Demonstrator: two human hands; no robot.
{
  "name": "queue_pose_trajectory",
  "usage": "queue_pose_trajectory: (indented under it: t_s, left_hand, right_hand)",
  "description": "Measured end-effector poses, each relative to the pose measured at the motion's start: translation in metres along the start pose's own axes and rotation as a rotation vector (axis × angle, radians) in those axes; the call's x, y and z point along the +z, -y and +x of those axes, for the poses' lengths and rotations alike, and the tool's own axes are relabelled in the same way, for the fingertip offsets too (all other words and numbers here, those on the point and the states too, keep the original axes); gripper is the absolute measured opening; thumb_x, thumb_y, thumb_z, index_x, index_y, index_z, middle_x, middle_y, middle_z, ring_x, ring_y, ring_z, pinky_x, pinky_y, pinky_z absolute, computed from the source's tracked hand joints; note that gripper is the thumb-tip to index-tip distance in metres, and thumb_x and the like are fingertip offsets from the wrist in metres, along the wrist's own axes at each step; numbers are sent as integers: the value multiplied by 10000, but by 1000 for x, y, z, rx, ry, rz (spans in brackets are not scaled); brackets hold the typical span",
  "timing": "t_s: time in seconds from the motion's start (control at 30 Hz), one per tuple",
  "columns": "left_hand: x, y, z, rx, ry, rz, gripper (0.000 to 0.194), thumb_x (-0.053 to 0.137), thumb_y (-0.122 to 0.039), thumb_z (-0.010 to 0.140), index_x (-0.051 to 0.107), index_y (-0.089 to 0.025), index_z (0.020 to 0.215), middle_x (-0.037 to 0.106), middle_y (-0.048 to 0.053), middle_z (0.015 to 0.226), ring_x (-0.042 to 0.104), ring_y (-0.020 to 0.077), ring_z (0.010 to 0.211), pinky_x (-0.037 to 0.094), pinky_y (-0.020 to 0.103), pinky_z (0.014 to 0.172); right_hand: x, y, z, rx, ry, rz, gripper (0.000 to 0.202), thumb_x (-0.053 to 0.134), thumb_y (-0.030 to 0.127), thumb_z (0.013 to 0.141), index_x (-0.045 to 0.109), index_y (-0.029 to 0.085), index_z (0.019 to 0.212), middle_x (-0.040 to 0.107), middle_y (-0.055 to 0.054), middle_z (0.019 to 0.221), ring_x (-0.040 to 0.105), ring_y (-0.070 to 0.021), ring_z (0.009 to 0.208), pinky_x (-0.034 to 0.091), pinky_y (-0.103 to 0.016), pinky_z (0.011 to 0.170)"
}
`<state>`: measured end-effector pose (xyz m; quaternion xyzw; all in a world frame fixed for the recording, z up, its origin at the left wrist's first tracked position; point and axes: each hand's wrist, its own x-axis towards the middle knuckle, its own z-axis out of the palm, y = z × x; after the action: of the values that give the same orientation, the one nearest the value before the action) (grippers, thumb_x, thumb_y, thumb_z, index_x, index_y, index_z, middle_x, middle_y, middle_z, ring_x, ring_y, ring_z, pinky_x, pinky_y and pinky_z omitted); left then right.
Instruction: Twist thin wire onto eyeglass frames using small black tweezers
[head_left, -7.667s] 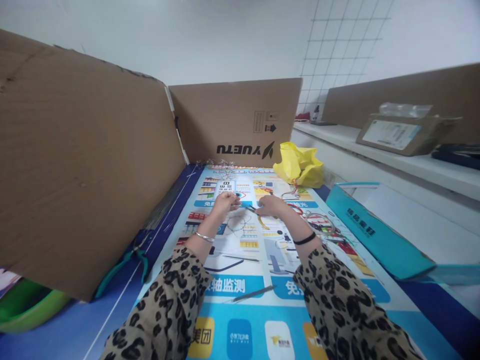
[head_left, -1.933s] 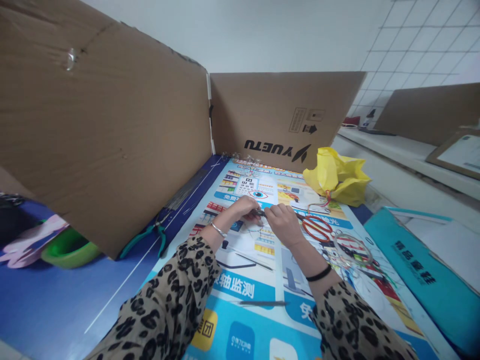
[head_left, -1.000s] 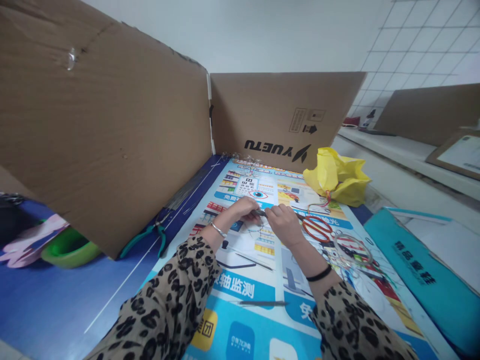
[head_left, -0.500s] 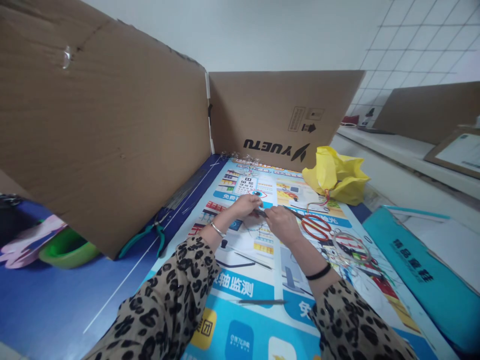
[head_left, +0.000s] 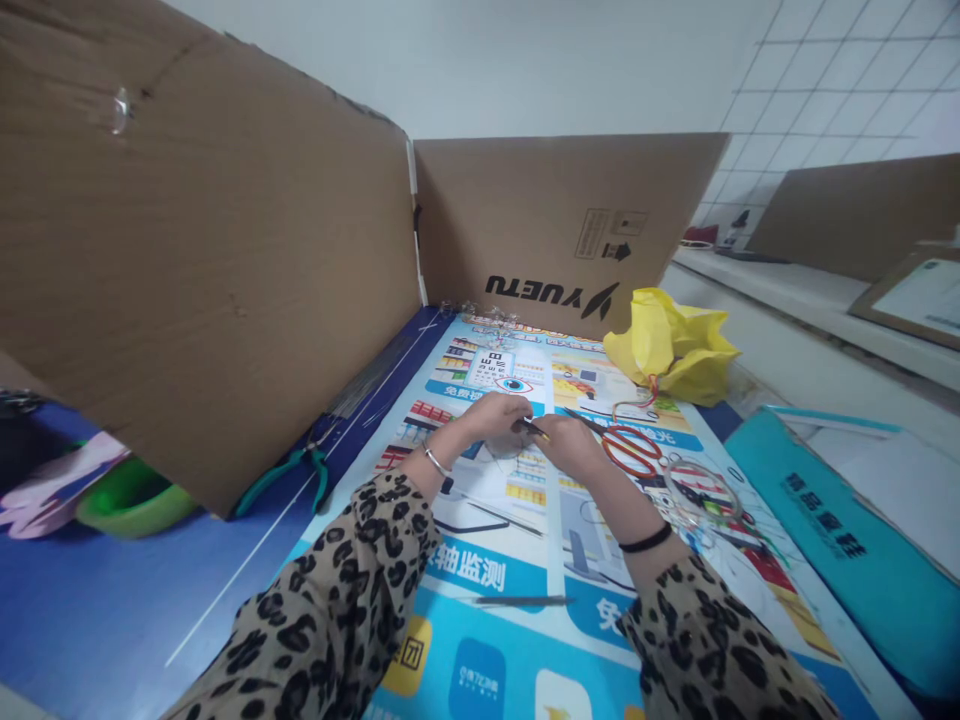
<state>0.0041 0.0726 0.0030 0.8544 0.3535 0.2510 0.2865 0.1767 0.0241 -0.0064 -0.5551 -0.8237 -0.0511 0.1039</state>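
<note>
My left hand and my right hand meet over the middle of the printed sheet, with the fingers of both closed. Between the fingertips shows a small dark, thin piece, with a yellowish spot near my right fingers; its kind is too small to tell. A fine wire seems to loop below my left fingers. Just beyond my right hand lie scissors with red-orange handles, blades toward the hand. Closer to me, a bundle of thin grey rods or wires lies crosswise on the sheet.
Cardboard panels stand left and behind. Teal-handled pliers lie by the left panel, near a green bowl. To the right are a wire coil, crumpled yellow paper and a teal box.
My right hand has shifted slightly down and right, away from my left. More of the small dark piece between the fingers now shows. Other things have stayed put.
</note>
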Motion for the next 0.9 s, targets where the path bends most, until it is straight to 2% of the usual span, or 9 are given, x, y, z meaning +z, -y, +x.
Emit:
queue_pose_trajectory:
  t_s: [0.3,0.6,0.77,0.9]
  left_hand:
    - [-2,0,0,31,15,78,269,397,-259,844,649,-178,892,670,-5,833,573,118,788,406,186,731]
    - [2,1,0,27,-26,35,261,406,-273,840,649,-185,879,671,-7,851,586,116,796,412,194,758]
    - [-1,3,0,-45,-68,-52,237,421,-283,829,627,-166,833,665,10,797,597,115,752,434,206,726]
    - [-9,12,1,-175,-119,-141,269,358,-281,852,582,-133,873,648,42,762,605,97,653,446,194,607]
  right_hand:
    - [-1,0,1,28,55,88,239,440,324,835,635,221,926,673,-39,944,597,-151,860,381,-221,708]
    - [2,1,2,28,64,132,233,463,322,823,643,221,933,665,-30,925,585,-141,845,378,-213,700]
    - [9,4,1,33,12,111,228,461,335,825,630,217,923,647,-41,928,571,-153,853,374,-229,689]
    - [13,5,0,16,-32,96,243,472,370,823,623,211,929,635,-54,931,549,-169,896,374,-240,734]
